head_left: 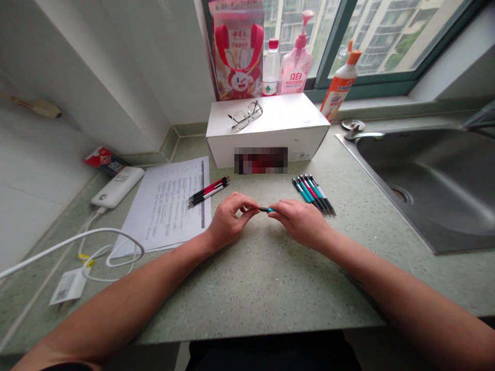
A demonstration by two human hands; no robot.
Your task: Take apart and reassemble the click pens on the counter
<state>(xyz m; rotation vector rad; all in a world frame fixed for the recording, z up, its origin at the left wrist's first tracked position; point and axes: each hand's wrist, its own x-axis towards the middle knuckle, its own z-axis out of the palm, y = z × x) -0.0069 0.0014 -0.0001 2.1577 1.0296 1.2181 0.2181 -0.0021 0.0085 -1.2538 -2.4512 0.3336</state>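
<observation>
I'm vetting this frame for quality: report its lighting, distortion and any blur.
Head view: soft daylight from the window, only faint shadows under the left hand and right hand pinching the pen; wide-angle stretch toward the edges, as at the sink; a pixelated patch covers part of the white box front; the rest looks sharp.

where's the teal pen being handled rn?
Head view, centre: the teal pen is pinched between left hand and right hand over the counter, left of the pen row.
</observation>
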